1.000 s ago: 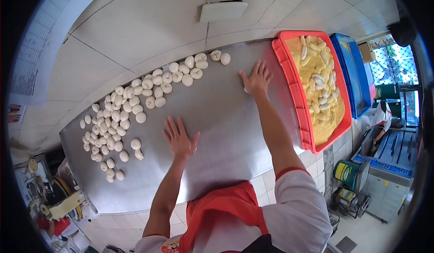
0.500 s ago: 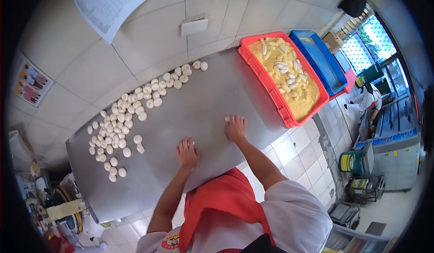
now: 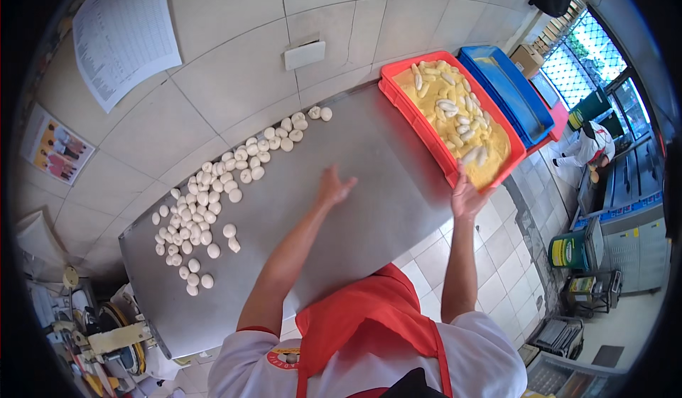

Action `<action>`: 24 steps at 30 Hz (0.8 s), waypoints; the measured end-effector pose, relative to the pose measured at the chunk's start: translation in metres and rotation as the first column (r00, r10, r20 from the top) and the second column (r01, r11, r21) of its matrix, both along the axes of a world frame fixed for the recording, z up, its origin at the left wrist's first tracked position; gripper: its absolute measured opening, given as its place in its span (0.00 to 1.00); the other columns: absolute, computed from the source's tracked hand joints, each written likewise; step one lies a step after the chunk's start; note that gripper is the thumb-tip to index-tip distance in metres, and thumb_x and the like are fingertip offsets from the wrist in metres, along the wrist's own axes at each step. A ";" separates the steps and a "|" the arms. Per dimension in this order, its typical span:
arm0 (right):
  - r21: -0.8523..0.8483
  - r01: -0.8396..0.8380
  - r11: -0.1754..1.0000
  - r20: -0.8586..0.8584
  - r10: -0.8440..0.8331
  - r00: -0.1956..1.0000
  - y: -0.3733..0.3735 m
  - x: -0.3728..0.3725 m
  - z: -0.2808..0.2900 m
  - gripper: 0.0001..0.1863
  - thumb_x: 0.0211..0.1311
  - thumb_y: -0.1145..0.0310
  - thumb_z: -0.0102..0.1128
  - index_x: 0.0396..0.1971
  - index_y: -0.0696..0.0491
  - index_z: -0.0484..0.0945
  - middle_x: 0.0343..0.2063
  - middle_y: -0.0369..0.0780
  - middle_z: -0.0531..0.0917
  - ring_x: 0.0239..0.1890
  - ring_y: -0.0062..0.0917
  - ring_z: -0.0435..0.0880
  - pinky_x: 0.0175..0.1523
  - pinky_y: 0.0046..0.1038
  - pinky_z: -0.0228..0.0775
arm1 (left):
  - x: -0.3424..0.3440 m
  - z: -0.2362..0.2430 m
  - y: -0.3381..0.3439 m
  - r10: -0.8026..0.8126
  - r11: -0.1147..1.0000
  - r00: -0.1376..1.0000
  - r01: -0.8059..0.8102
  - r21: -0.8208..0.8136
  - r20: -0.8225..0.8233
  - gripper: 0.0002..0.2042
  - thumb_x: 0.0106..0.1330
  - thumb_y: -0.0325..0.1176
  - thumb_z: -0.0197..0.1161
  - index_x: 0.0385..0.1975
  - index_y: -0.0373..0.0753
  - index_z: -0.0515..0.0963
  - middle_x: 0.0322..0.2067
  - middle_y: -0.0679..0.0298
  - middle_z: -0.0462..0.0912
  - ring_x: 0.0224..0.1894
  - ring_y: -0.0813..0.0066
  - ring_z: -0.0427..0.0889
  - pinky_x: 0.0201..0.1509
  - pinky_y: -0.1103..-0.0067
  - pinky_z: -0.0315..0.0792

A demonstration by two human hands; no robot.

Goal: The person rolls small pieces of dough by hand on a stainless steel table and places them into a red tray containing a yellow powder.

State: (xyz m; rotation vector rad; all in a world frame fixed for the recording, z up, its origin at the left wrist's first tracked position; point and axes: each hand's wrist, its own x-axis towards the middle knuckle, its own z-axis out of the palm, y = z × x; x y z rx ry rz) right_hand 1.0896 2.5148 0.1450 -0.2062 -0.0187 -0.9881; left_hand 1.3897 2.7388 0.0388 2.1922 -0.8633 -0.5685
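- Dough rolls [image 3: 447,106], pale and oblong, lie scattered over yellow powder [image 3: 490,174] in a red tray [image 3: 418,121]; two lie close to the right fingertips.
- Right hand [image 3: 469,193]: at the tray's near corner, open, fingers stretched toward the powder, thumb held out. Contact with the rim: cannot tell.
- Left hand [image 3: 335,187]: over the middle of the surface, somewhat blurred, thumb out to the right, fingers loosely extended; its grip looks wide. Whether it touches the metal: cannot tell.
- Surface [image 3: 355,238]: grey sheet metal, set along a tiled wall [image 3: 227,78].
- Dough balls [image 3: 202,199]: many, rounded, crowded at the left of the surface and trailing along its wall edge; a few sit apart on the near side.
- Blue tray [image 3: 508,99]: just beyond the red one.
- Wall: white switch plate [image 3: 305,55], printed sheet [image 3: 128,42] farther left.
- Far right: a co-worker [image 3: 595,146] in white; green bucket [image 3: 568,252] on the floor.
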 end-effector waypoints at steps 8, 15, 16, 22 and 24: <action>0.179 -0.341 0.923 -0.793 0.340 0.505 -0.035 0.159 -0.109 0.29 0.72 0.46 0.50 0.61 0.54 0.66 0.44 0.47 0.82 0.41 0.36 0.84 0.47 0.40 0.78 | 0.169 -0.014 0.002 0.258 0.867 0.912 -0.364 0.339 0.320 0.29 0.60 0.36 0.69 0.61 0.39 0.68 0.58 0.46 0.71 0.64 0.51 0.67 0.64 0.62 0.67; -0.633 -0.702 0.327 -0.556 -0.822 0.119 -0.006 0.450 -0.176 0.15 0.66 0.61 0.58 0.46 0.55 0.78 0.41 0.45 0.85 0.45 0.38 0.85 0.52 0.39 0.76 | 0.123 -0.043 0.053 0.182 0.958 0.973 -0.208 0.196 0.141 0.19 0.55 0.29 0.69 0.48 0.42 0.76 0.46 0.53 0.78 0.51 0.49 0.77 0.57 0.60 0.71; -0.535 -0.802 0.264 -0.549 -0.830 0.094 -0.004 0.468 -0.175 0.17 0.65 0.62 0.58 0.49 0.55 0.78 0.44 0.47 0.84 0.49 0.41 0.84 0.52 0.39 0.76 | 0.087 -0.049 0.076 0.171 0.960 0.967 -0.206 0.187 0.189 0.22 0.54 0.27 0.70 0.50 0.42 0.74 0.46 0.53 0.80 0.51 0.48 0.77 0.57 0.58 0.71; -0.366 -0.927 -0.076 -0.399 -0.888 0.231 0.041 0.439 -0.168 0.11 0.59 0.70 0.57 0.41 0.55 0.80 0.40 0.48 0.83 0.47 0.45 0.82 0.54 0.41 0.74 | -0.052 -0.034 0.198 0.210 0.976 0.975 -0.204 0.079 -0.075 0.19 0.51 0.25 0.70 0.46 0.42 0.80 0.44 0.55 0.84 0.47 0.53 0.81 0.59 0.63 0.71; -0.461 -0.882 -0.099 -0.486 -0.803 0.344 0.103 0.383 -0.157 0.10 0.58 0.74 0.56 0.40 0.53 0.80 0.39 0.48 0.82 0.46 0.47 0.81 0.53 0.42 0.75 | -0.080 -0.026 0.243 0.190 0.980 0.981 -0.187 0.069 -0.031 0.16 0.51 0.24 0.69 0.41 0.41 0.82 0.41 0.56 0.85 0.44 0.53 0.81 0.58 0.64 0.71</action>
